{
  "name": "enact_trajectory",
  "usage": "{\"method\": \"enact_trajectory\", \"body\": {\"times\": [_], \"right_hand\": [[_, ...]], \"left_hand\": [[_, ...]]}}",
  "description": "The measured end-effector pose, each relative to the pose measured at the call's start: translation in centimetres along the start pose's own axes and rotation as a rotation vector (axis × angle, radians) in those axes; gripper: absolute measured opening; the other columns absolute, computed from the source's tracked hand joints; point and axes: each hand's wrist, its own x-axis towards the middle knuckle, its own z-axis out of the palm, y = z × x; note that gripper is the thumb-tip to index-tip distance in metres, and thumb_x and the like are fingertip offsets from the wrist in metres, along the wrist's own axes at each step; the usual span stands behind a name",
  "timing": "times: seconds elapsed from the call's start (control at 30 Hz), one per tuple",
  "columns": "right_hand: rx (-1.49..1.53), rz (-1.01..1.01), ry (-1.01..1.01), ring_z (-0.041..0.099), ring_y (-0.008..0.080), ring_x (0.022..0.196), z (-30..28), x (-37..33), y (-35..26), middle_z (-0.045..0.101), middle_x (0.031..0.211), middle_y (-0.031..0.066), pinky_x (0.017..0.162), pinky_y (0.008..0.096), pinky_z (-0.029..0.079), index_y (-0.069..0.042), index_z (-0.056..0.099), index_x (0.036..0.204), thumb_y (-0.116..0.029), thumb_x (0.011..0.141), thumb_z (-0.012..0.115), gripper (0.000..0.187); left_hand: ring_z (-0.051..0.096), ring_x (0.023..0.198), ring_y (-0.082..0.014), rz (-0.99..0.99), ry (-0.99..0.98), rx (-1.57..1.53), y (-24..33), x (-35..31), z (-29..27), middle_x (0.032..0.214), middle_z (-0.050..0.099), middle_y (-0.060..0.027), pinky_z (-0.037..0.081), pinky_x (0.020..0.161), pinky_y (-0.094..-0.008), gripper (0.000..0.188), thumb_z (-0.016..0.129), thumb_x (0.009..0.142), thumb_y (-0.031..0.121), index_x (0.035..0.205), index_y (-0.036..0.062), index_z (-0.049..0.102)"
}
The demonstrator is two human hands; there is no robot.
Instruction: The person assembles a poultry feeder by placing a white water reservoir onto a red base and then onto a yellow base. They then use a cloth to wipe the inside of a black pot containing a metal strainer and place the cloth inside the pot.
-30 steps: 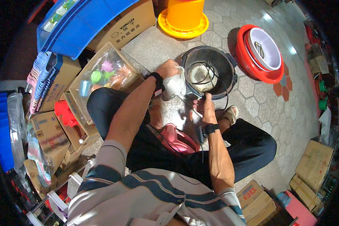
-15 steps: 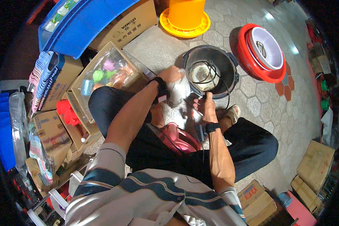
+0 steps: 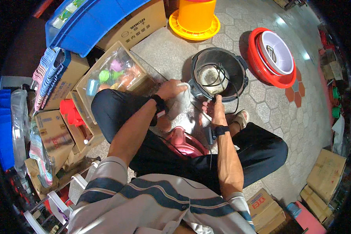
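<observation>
A round black electric cooker housing (image 3: 234,64) stands on the paving in front of me, its pale worn base showing inside and a black power cord (image 3: 219,76) lying in it and over its rim. My right hand (image 3: 215,111) is closed on the near edge of the housing, by its dark side handle. My left hand (image 3: 171,90) is closed on a whitish cloth (image 3: 180,106), which hangs beside the near left wall of the housing and is smeared by motion. Between my legs lies a shiny pink plastic item (image 3: 183,142), partly hidden by my trousers.
Red and white basins (image 3: 277,50) are stacked at the right. A yellow feeder-like container (image 3: 195,23) stands behind. At left are an open carton of wrapped colourful toys (image 3: 113,74), red cups (image 3: 71,112) and hangers (image 3: 46,78). More cartons (image 3: 327,169) sit at lower right.
My left hand has moved a little nearer and to the left with the cloth. My right hand stays at the housing's edge. The view has shifted slightly.
</observation>
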Motion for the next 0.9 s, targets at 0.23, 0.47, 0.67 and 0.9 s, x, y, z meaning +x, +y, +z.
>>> {"method": "enact_trajectory", "body": {"times": [0.23, 0.47, 0.67, 0.9], "right_hand": [[-0.009, 0.011, 0.010, 0.067, 0.0239, 0.078, 0.3, -0.5, -0.3, 0.073, 0.095, 0.0147, 0.075, 0.0360, 0.053, -0.002, 0.060, 0.102, -0.060, 0.099, 0.037, 0.062], [-0.029, -0.021, 0.008, 0.068, 0.0236, 0.077, 0.4, -0.7, -0.2, 0.073, 0.092, 0.0139, 0.075, 0.0362, 0.053, -0.001, 0.060, 0.104, -0.060, 0.099, 0.036, 0.064], [0.075, -0.071, 0.061, 0.066, 0.0217, 0.064, 0.8, -0.6, 0.3, 0.072, 0.082, 0.0135, 0.057, 0.0344, 0.052, 0.003, 0.064, 0.101, -0.058, 0.100, 0.041, 0.065], [0.047, -0.012, 0.016, 0.066, 0.0217, 0.067, -0.1, 0.0, 0.2, 0.072, 0.082, 0.0121, 0.061, 0.0353, 0.052, -0.001, 0.063, 0.099, -0.062, 0.099, 0.041, 0.065]], "left_hand": [[0.065, 0.096, -0.0481, -0.007, 0.268, 0.115, 2.1, 2.4, 1.7, 0.097, 0.068, -0.0281, 0.051, 0.082, -0.0535, 0.044, 0.059, 0.096, 0.045, 0.101, 0.0017, 0.066], [0.069, 0.097, -0.0335, -0.218, 0.195, -0.175, -0.6, 2.2, 3.8, 0.104, 0.072, -0.0254, 0.051, 0.089, -0.0431, 0.061, 0.056, 0.099, 0.048, 0.114, -0.0105, 0.066], [0.070, 0.094, -0.0281, -0.435, 0.060, -0.422, 2.3, -0.5, 5.2, 0.099, 0.072, -0.0244, 0.052, 0.083, -0.0412, 0.063, 0.061, 0.096, 0.051, 0.107, -0.0106, 0.069], [0.068, 0.097, -0.0462, -0.174, 0.167, -0.199, 3.8, -1.6, 7.8, 0.098, 0.068, -0.0342, 0.053, 0.084, -0.0500, 0.063, 0.071, 0.085, 0.049, 0.100, -0.0116, 0.068]]}}
